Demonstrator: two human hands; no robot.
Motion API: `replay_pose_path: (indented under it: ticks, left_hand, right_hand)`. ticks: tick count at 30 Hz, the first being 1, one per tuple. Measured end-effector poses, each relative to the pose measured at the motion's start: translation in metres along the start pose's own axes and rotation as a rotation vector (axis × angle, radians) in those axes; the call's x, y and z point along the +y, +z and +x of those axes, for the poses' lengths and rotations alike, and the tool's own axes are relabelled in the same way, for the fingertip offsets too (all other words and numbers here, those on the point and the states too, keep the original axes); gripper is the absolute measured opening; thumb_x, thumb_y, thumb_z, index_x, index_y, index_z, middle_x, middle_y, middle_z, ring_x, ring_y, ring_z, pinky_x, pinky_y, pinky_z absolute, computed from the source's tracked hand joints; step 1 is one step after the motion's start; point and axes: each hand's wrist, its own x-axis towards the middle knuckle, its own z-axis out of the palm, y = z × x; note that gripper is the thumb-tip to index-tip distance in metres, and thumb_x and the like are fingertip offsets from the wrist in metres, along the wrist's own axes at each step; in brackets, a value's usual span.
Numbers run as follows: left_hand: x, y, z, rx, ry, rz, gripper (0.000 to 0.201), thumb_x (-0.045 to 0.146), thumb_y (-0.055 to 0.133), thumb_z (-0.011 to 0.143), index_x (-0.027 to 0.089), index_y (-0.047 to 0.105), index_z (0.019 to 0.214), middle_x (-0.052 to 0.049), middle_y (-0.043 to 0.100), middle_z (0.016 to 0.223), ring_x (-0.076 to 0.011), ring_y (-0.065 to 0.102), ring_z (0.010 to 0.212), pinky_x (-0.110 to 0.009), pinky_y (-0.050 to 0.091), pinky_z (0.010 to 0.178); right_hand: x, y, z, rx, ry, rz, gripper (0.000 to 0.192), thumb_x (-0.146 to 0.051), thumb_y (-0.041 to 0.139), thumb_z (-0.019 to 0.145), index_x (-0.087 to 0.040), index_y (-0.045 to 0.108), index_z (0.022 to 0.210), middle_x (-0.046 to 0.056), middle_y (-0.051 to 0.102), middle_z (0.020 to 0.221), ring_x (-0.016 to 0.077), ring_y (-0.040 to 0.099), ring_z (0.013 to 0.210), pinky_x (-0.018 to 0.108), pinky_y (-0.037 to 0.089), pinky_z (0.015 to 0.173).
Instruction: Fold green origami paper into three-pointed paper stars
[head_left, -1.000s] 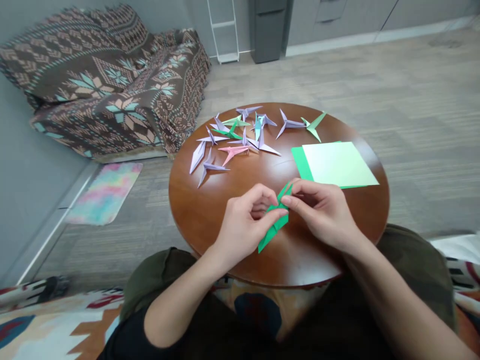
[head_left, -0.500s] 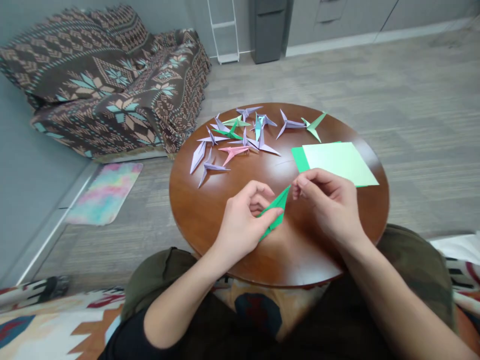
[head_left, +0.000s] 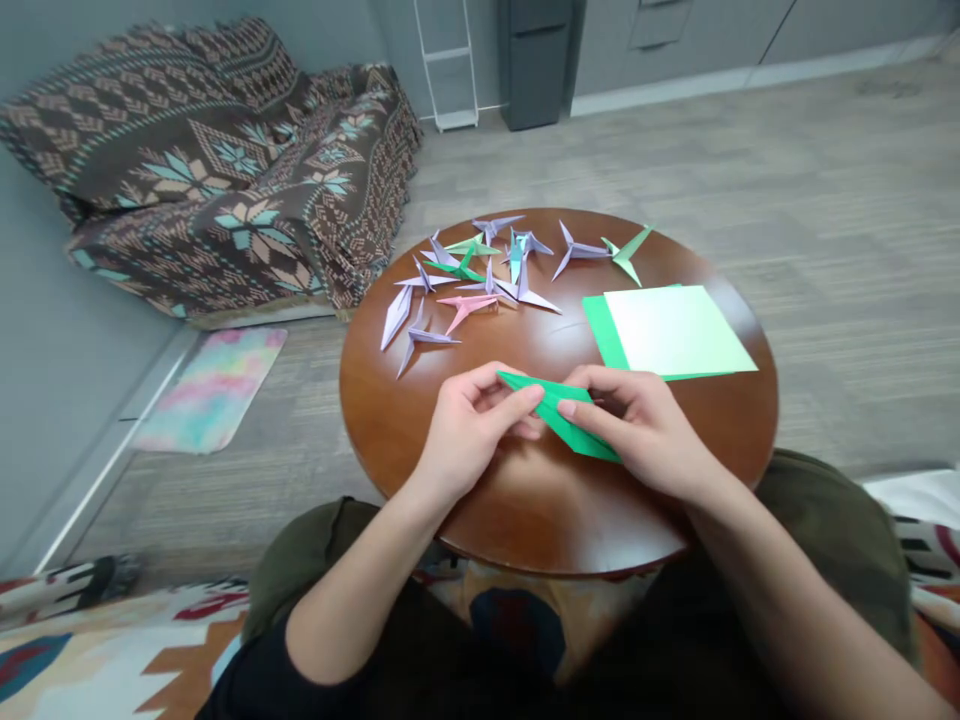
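Both hands [head_left: 466, 425] [head_left: 660, 425] pinching sharp-pointed, folded green paper [head_left: 553, 405] above glossy, rounded brown table [head_left: 540, 515].

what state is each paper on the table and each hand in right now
green paper: folded, pointed, in both hands
left hand: closed on green paper
right hand: pinching green paper
pale sheet: flat, unfolded
dark green sheet: partly covered, visible part flat
pink piece: folded
purple pieces: folded, mostly spread
teal piece: folded
other green pieces: folded

From way over here I'm seeing bright green folded paper [head_left: 555, 396], lilac origami [head_left: 425, 337] (plus one pink piece [head_left: 469, 304], lol) and a brown throw [head_left: 247, 225] sporting turquoise-and-peach stars.
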Motion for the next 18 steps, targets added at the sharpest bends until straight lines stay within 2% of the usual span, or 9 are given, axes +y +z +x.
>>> replay_pose_path:
  ticks: [3,10,18]
  left_hand:
    - [0.001,-0.002,0.001,-0.01,0.027,0.082,0.028,0.037,0.088,0.08,0.014,0.074,0.077,0.0,0.07,0.067,-0.0103,0.064,0.057,-0.02,0.054,0.055]
    - [0.001,0.003,-0.002,0.001,0.002,0.169,0.025,0.035,0.086,0.08,0.015,0.073,0.073,0.001,0.068,0.063,-0.0101,0.061,0.052,-0.022,0.051,0.053]
    - [0.001,-0.003,0.003,0.089,0.05,0.087,0.027,0.035,0.089,0.078,0.016,0.07,0.073,0.002,0.068,0.065,-0.0085,0.057,0.052,-0.021,0.048,0.053]
  right_hand:
    - [0.0,0.001,0.001,-0.014,0.023,0.01,0.021,-0.034,0.071,0.092,-0.016,0.07,0.081,-0.002,0.058,0.068,0.0107,0.047,0.06,0.024,0.036,0.054]
    - [0.0,0.011,0.002,0.041,0.003,0.015,0.013,-0.025,0.07,0.085,-0.016,0.068,0.077,-0.003,0.06,0.065,0.0096,0.046,0.057,0.023,0.033,0.052]
    - [0.006,0.007,0.004,0.072,0.092,0.097,0.013,-0.028,0.073,0.078,-0.017,0.068,0.072,-0.004,0.056,0.059,0.0098,0.044,0.052,0.024,0.03,0.049]
